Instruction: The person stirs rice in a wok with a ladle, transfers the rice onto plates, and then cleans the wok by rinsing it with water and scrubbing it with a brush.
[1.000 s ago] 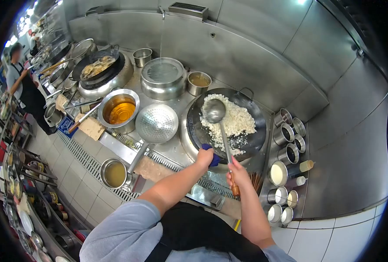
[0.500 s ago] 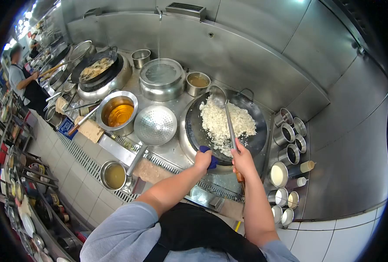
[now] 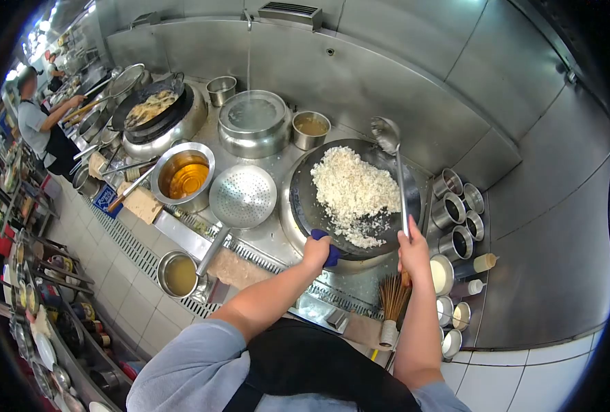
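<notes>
A dark wok [image 3: 404,182] rests on the burner with a heap of white rice [image 3: 353,182] in its middle and left side. My left hand [image 3: 316,253] is closed around a purple cloth [image 3: 332,255] at the wok's near edge; the part of the wok under the cloth is hidden. In my right hand [image 3: 415,253] is a long metal ladle [image 3: 400,178], gripped by its wooden handle. Its bowl is raised over the wok's far right rim, apart from the rice.
Left of the wok are a perforated skimmer [image 3: 243,198], a pot of orange oil [image 3: 188,181] and a lidded-looking round vessel [image 3: 253,123] under running water. Seasoning containers [image 3: 454,242] line the right side. A bamboo brush [image 3: 391,302] lies near my right forearm. Another person [image 3: 41,127] works far left.
My right hand has moved right and lifted the ladle off the rice to the wok's far right rim. The bamboo brush has come into view. My left hand stays at the wok's edge.
</notes>
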The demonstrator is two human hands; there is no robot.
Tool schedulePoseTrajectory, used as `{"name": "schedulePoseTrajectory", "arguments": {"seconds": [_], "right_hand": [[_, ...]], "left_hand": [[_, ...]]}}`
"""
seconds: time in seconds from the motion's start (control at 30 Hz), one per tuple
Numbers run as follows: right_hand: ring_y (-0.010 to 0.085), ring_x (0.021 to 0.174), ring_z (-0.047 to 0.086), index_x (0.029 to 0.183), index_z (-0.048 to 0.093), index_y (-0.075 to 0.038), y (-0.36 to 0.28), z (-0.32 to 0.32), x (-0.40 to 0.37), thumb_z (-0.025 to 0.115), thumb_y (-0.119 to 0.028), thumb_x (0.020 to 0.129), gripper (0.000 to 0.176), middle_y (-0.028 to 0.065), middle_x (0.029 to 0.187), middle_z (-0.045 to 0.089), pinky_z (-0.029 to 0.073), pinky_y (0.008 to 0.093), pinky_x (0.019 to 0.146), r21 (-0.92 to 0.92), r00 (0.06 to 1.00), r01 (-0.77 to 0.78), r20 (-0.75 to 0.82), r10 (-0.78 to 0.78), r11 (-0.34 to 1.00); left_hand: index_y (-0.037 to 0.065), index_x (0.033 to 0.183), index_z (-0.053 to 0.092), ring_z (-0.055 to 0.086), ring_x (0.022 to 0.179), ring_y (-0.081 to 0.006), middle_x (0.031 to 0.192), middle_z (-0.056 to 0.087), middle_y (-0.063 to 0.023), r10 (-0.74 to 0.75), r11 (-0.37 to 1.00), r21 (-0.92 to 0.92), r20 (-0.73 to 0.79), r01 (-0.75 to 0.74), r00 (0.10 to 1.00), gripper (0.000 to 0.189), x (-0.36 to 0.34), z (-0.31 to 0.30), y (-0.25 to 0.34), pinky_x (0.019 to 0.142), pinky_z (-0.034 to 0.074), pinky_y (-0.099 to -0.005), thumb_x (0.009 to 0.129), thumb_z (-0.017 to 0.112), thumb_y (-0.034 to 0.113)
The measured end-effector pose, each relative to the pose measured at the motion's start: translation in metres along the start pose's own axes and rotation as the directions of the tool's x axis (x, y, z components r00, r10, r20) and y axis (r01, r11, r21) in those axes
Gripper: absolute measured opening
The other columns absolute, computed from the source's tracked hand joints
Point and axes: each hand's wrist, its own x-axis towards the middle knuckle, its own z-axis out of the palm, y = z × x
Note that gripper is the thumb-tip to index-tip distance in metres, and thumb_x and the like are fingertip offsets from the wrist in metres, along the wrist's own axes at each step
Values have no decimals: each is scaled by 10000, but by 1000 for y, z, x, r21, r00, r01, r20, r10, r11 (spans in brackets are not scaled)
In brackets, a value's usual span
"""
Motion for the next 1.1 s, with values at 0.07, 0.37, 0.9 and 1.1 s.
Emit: {"name": "schedulePoseTrajectory", "arguments": {"seconds": [0.07,0.37,0.9,1.1], "right_hand": [[112,419,428,1466,261,-175,26,8,27,522,-155,916,610,12,606,456,402,286,347,-5,999,-41,-2,41,999],[350,588,633,1452,281,-254,92,-28,-75,550,-183,870,644,229,820,646,510,434,573,-431,958,258,227,-173,865],[396,754,630,1481,152,-259,68,-17,-103,495,-276,906,669,231,800,632,490,505,711,-902,982,98,156,106,420],[348,841,588,1322,476,-100,77,-7,-125,592,-153,846,492,188,890,593,479,409,754,-798,884,364,133,-448,480]], "left_hand": [[-21,1055,534,611,758,-226,901,606,-121,7,1000,-2,23,-7,1000,302,0,0,-4,663,522,-338,776,527,93],[-20,1021,543,605,757,-223,878,605,-116,24,998,-53,-66,-27,998,301,-11,9,4,667,500,-339,761,558,130],[96,984,603,569,627,-120,775,598,-5,-288,931,-95,406,353,867,355,-58,-42,29,504,450,-275,829,684,405],[111,1019,595,590,663,-127,813,610,-4,-407,874,-21,514,486,755,368,-95,-118,4,548,486,-257,845,654,429]]}}
